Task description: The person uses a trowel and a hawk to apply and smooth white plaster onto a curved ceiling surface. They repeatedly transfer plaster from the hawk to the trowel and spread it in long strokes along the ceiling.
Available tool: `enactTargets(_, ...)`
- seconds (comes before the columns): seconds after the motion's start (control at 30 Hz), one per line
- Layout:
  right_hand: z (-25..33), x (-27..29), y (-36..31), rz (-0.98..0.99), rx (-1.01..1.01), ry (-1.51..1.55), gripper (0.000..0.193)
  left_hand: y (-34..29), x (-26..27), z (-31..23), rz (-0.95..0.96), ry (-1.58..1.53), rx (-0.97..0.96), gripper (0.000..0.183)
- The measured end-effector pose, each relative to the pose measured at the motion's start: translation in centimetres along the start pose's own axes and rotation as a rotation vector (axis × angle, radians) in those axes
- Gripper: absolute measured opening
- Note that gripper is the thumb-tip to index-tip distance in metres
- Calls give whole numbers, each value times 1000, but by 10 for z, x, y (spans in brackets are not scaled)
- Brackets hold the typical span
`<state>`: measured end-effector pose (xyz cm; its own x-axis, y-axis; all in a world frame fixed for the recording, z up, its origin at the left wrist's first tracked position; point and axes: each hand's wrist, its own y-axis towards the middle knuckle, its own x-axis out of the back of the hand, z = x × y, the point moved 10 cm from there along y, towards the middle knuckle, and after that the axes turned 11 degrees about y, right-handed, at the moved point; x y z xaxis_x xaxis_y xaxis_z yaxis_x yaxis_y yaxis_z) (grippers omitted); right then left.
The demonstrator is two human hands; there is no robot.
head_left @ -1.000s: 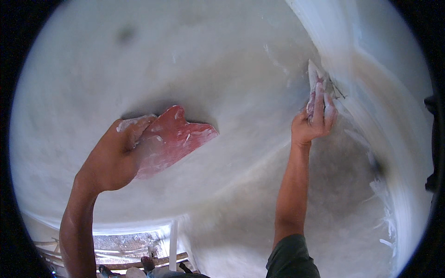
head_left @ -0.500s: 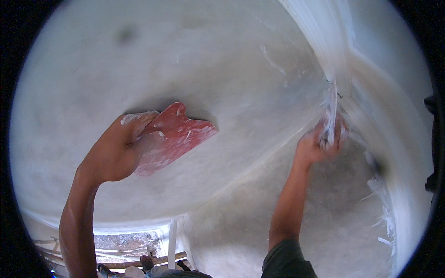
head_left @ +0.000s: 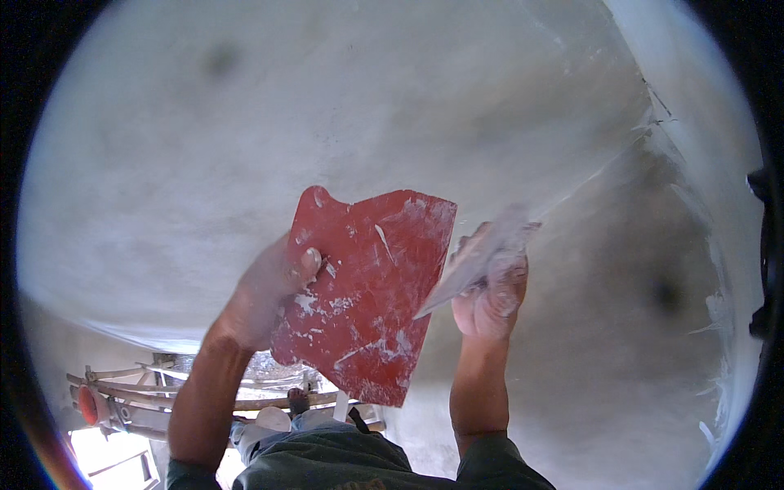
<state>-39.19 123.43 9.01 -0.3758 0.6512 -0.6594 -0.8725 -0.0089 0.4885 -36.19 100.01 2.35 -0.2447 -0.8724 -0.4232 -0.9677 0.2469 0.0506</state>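
Note:
My left hand (head_left: 265,298) grips a red flat plastering board (head_left: 371,286) at its left side, the thumb lying over its face. White putty is smeared and spotted across the board, which has a curved notch along its upper edge. Just right of it, my right hand (head_left: 498,302) is closed on a thin, putty-coated scraper (head_left: 482,257), slightly blurred. The scraper's lower corner overlaps the board's right edge in view; whether they touch I cannot tell. Both tools are in front of a grey-white plastered surface (head_left: 392,122).
A corner joint with ragged white putty (head_left: 714,314) curves down the right side. Wooden poles (head_left: 147,396) like scaffolding lie below at the lower left, with a foot (head_left: 298,400) near them. A bright opening (head_left: 114,457) shows at the bottom left.
My right hand has drawn the scraper away from the corner joint, down and left to the board. The board has moved right and turned its face toward me.

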Motion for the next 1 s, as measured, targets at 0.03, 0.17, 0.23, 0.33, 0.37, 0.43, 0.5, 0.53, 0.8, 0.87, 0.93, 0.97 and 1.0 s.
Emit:
enactTargets(0.03, -12, 0, -3, 3, -50, -60, 55, -6, 9, 8, -32, -13, 35, 60)
enactTargets(0.17, -41, 1, -16, 20, -117, -171, 53, -29, 38, 4, -58, -74, 34, 61)
enactTargets(0.23, -58, 0, -22, 41, -251, -214, 49, -43, 54, -9, -103, -44, 44, 63)
enactTargets(0.33, -64, 4, -28, 175, -305, -564, 43, -51, 53, -19, -72, -138, -36, 62)
enactTargets(0.37, -64, 11, -29, 140, -337, -557, 47, -52, 54, -18, -81, -91, -53, 63)
enactTargets(0.43, -63, 33, -35, -2, -414, -562, 54, -54, 57, -15, -109, 21, -110, 63)
enactTargets(0.5, -45, 28, -38, 8, -234, -196, 47, -59, 68, 9, -201, 125, 10, 62)
enactTargets(0.53, -41, 33, -43, -30, -189, -78, 43, -64, 70, 25, -230, 146, 74, 61)
enactTargets(0.8, -99, 79, -92, -53, -516, -59, 29, -68, 25, 82, -102, -169, 219, 64)
enactTargets(0.87, -107, 96, -100, 103, -588, -396, 29, -75, 32, 87, -175, -166, 224, 59)
enactTargets(0.93, -106, 122, -110, 43, -595, -537, 32, -86, 35, 90, -188, -210, 189, 56)
enactTargets(0.97, -105, 131, -120, -89, -549, -460, 32, -98, 35, 93, -202, -245, 170, 56)
enactTargets(1.0, -95, 132, -125, -173, -385, -373, 34, -114, 33, 100, -233, -283, 169, 55)
